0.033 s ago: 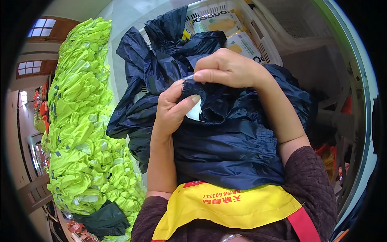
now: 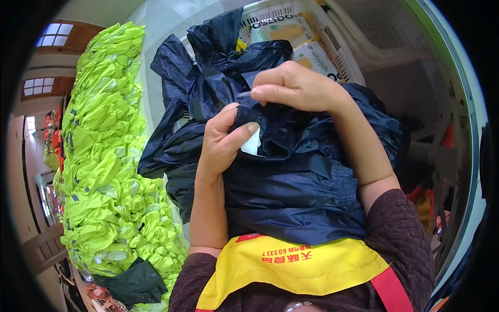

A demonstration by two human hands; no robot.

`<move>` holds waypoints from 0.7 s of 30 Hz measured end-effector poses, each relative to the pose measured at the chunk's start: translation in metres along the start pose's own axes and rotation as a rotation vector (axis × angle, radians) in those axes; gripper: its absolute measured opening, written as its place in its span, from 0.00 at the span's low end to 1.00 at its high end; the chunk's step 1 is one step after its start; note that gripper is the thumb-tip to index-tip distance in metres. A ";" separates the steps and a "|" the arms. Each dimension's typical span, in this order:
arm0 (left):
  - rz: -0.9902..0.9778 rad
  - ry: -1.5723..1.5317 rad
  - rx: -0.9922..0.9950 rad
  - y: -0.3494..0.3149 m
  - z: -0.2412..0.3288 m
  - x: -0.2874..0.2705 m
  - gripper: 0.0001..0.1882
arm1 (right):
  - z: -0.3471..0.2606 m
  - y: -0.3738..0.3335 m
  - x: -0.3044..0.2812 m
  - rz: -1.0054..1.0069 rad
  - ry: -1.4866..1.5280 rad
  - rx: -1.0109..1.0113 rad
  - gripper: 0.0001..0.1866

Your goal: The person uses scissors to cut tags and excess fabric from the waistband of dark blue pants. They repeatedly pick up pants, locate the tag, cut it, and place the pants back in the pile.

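A dark navy garment (image 2: pixel 291 182) of thin, shiny cloth is spread over my lap. At its gathered elastic edge, my left hand (image 2: pixel 221 135) pinches the cloth between thumb and fingers. A white label (image 2: pixel 251 142) shows beside the left thumb, inside the opening. Just above and to the right, my right hand (image 2: pixel 299 88) is closed in a pinch. A thin, translucent strip (image 2: pixel 243 95) sticks out from its fingertips toward the left hand. I cannot tell whether the strip is joined to the cloth. Another gathered elastic edge (image 2: pixel 343 184) lies to the right.
More dark cloth (image 2: pixel 176 88) drapes over a white plastic crate (image 2: pixel 340 49) holding printed packages (image 2: pixel 314 58). A tall heap of bright yellow-green garments (image 2: pixel 104 156) runs along the left, with a dark folded cloth (image 2: pixel 136 283) at its near end.
My right hand has shifted very slightly, with the translucent strip in its fingers. The left hand keeps its hold on the elastic edge.
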State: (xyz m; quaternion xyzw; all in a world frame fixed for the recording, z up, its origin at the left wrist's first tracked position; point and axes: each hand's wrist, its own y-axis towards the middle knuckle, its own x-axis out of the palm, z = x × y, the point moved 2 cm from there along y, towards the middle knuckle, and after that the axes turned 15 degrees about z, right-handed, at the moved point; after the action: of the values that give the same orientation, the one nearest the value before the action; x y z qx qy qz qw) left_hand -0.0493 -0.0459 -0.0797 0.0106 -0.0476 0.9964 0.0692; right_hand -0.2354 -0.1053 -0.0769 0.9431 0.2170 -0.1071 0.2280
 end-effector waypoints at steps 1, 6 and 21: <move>-0.018 0.001 0.009 0.001 -0.003 -0.003 0.10 | 0.002 -0.001 0.000 0.037 0.023 0.019 0.21; 0.030 -0.085 -0.037 0.000 0.001 0.001 0.08 | -0.001 -0.001 0.002 -0.047 -0.027 0.066 0.22; 0.081 -0.093 -0.008 0.003 -0.007 -0.003 0.04 | -0.016 0.001 0.017 0.554 0.072 -0.072 0.08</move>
State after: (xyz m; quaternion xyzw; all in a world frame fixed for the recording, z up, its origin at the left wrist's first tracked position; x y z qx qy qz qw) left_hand -0.0466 -0.0481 -0.0872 0.0548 -0.0550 0.9966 0.0266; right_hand -0.2179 -0.0925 -0.0679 0.9610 -0.0375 0.0008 0.2741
